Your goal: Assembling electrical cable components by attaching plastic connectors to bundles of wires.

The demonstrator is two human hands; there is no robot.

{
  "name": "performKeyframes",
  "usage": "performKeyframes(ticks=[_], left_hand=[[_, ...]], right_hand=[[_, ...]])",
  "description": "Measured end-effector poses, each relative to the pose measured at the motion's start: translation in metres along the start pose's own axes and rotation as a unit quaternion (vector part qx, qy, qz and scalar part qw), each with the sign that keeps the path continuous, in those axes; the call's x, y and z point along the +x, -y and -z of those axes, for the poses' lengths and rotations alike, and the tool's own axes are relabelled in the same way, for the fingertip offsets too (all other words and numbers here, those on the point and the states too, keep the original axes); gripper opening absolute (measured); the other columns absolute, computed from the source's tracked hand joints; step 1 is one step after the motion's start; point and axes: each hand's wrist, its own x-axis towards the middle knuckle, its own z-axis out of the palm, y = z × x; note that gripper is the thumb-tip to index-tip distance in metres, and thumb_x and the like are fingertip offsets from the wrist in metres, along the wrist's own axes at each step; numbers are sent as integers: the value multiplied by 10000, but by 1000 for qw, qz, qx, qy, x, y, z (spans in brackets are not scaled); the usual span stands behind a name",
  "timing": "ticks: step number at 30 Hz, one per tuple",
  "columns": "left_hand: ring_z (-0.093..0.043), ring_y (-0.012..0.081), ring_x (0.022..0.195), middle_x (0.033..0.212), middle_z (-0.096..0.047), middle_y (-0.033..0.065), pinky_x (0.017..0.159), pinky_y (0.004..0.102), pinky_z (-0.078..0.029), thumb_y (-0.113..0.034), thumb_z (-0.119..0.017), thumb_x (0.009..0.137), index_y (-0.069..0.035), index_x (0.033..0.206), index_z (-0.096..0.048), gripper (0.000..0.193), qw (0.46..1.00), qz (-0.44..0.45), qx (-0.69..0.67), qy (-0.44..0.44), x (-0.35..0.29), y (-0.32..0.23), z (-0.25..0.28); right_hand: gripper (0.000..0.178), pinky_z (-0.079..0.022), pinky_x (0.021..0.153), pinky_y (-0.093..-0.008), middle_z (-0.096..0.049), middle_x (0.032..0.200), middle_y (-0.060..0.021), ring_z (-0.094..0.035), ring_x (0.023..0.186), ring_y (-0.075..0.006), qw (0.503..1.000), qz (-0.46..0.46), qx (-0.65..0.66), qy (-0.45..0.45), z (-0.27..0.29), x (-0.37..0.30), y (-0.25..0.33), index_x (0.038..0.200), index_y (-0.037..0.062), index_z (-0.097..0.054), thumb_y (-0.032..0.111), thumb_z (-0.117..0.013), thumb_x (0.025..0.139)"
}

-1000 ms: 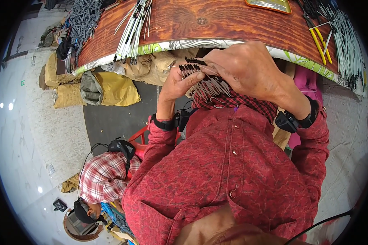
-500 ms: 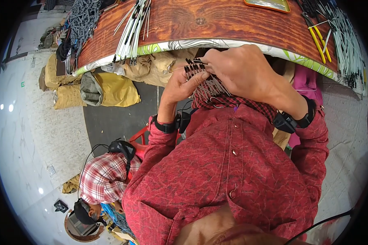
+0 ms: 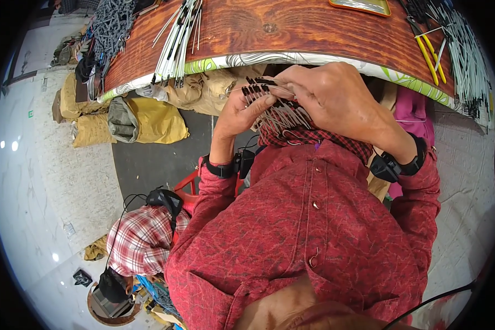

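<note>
Left hand (image 3: 238,114): fingers clamped on thin, pale, plastic-looking, black-ended rods (image 3: 281,114) | right hand (image 3: 335,100): cannot tell fingers' grip | probably light, springy; pinch near ends

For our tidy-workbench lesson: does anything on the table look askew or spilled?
Nothing looks spilled. The left bundle of thin white rods looks slightly askew: it is fanned unevenly and juts past the front edge of the table.

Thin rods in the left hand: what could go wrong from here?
The left hand clamps many rods with its thumb; a few might slip. The bundle on the table pokes past its edge, so a bump might knock it off. The pliers lie near that edge too and could fall.
</note>
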Motion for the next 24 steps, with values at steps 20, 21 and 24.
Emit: performKeyframes(ticks=[20, 21, 24], left_hand=[[-614, 110, 931, 1032, -704, 29, 824, 275, -488, -185, -603, 978, -10, 1104, -701, 237, 999, 39, 8, -8, -3, 1, -2], [-615, 109, 934, 1036, -705, 30, 823, 273, -489, -183, -605, 976, -9, 1103, -702, 236, 1000, 12, 1, -6, 0, -2, -3], [-620, 112, 942, 1040, -708, 34, 825, 272, -493, -177, -608, 971, -8, 1098, -704, 232, 1000, 2, -9, -1, -1, 0, -1]], right_hand=[[118, -476, 519, -435, -634, 663, -146, -637, 604, -344, 999, 16, -35, -36, -1, -1, -3, 954, 80, -657, 144, -603, 870], [157, -476, 531, -420, -655, 710, -128, -646, 636, -328, 999, 8, -39, -28, 1, -2, -2, 1021, 97, -666, 147, -593, 892], [149, -473, 529, -418, -647, 696, -129, -643, 630, -327, 999, 13, -38, -5, 1, -2, -1, 1015, 103, -666, 146, -599, 889]])
